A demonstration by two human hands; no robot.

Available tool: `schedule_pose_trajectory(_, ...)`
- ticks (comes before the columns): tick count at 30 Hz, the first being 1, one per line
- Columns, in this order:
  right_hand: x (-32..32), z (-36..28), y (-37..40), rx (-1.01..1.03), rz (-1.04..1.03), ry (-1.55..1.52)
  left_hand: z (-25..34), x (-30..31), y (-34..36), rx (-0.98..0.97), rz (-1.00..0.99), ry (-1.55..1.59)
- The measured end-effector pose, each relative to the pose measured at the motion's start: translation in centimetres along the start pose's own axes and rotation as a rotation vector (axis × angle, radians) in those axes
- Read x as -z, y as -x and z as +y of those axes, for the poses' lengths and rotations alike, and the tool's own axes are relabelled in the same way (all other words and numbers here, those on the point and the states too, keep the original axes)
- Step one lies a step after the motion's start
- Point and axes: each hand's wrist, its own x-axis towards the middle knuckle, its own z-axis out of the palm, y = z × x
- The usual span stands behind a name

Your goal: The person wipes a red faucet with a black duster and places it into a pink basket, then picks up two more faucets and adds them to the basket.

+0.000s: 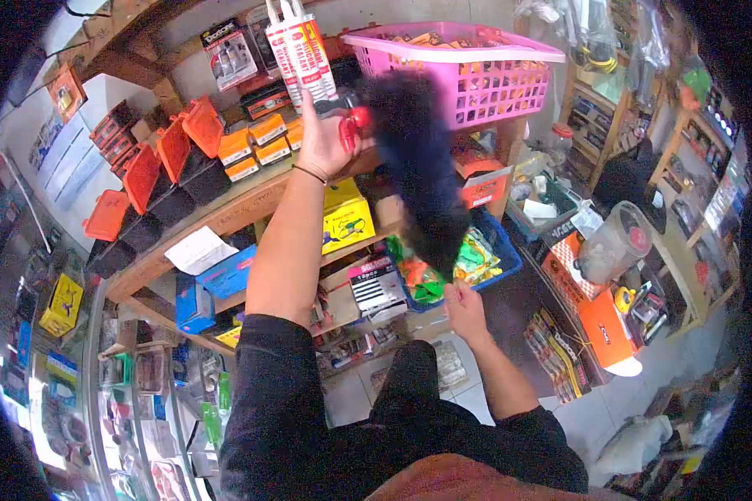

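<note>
My right hand is closed around the thin end of a dark, fluffy duster, which is smeared by motion. The duster reaches up in front of the shelf, its upper end near the pink basket. My left hand, with a dark band on its wrist, is raised at the upper shelf. Its fingers are closed on a small red and black object whose kind I cannot make out. White silicone sealant tubes stand just above and behind that hand.
Black bins with orange lids and small orange boxes line the shelf to the left. Below are a yellow box and a blue crate of green packets. Orange cartons stand on the right.
</note>
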Motion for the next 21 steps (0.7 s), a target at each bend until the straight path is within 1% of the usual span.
schedule_pose_trajectory(1, 0.0, -0.1, 0.1, -0.009, 0.004, -0.021, 0.2, -0.1, 0.0, 0.042, -0.180, 0.073)
schedule_pose_trajectory(2, 0.3, -0.4, 0.3, -0.006, 0.005, -0.021, 0.1, -0.2, 0.1, 0.040, -0.182, 0.072)
schedule_pose_trajectory(4, 0.8, -1.3, 0.9, 0.175, -0.076, 0.128, -0.1, -1.3, 0.6, -0.048, -0.077, 0.083)
schedule_pose_trajectory(5, 0.9, -0.9, 0.7, 0.174, -0.074, 0.129, 0.3, 0.9, -0.8, 0.053, -0.494, 0.006)
schedule_pose_trajectory(6, 0.8, -0.4, 0.4, 0.138, -0.050, 0.089, 0.2, 0.5, -0.3, 0.018, -0.440, 0.049)
schedule_pose_trajectory(8, 0.3, 0.3, 0.5, 0.099, -0.030, 0.042, 0.0, -0.7, 0.3, -0.022, -0.109, 0.031)
schedule_pose_trajectory(9, 0.3, 0.0, 0.5, 0.093, 0.007, 0.022, 0.2, -0.8, 0.9, 0.061, -0.073, 0.032)
schedule_pose_trajectory(10, 0.3, -0.3, 0.5, 0.088, 0.044, 0.003, 0.1, -1.2, 0.9, 0.057, -0.073, 0.033)
schedule_pose_trajectory(11, 0.4, -0.4, 0.6, 0.089, 0.043, 0.005, -0.1, -1.7, 0.8, -0.048, -0.044, -0.017)
schedule_pose_trajectory(12, 0.5, -0.5, 0.8, 0.143, -0.009, 0.092, -0.3, -2.0, 0.7, -0.149, -0.013, -0.067)
schedule_pose_trajectory(13, 0.6, -0.5, 0.9, 0.194, -0.060, 0.178, 0.5, -1.3, 0.7, 0.057, -0.365, 0.041)
schedule_pose_trajectory(14, 0.7, -0.4, 0.9, 0.190, -0.060, 0.180, 0.0, -1.2, 0.7, -0.053, -0.188, -0.061)
schedule_pose_trajectory(16, 0.7, -0.2, 0.7, 0.128, -0.069, 0.082, 0.7, -1.9, 1.2, 0.067, -0.303, -0.010)
schedule_pose_trajectory(17, 0.5, 0.4, 0.6, 0.127, -0.070, 0.081, -0.2, -2.6, 1.4, -0.025, -0.014, -0.023)
schedule_pose_trajectory(18, 0.1, 1.3, 0.3, 0.072, -0.043, 0.019, 0.5, 3.6, -2.0, 0.313, -0.707, 0.355)
schedule_pose_trajectory(19, -0.1, 1.7, 0.1, 0.018, -0.016, -0.042, 0.2, 4.2, -2.4, 0.293, -0.711, 0.352)
schedule_pose_trajectory(20, 0.0, 1.3, 0.3, 0.020, -0.016, -0.043, 0.2, 4.3, -2.5, 0.274, -0.716, 0.349)
schedule_pose_trajectory(21, 0.1, 0.4, 0.7, 0.122, -0.043, 0.034, 0.1, 1.6, -0.8, 0.159, -0.475, 0.219)
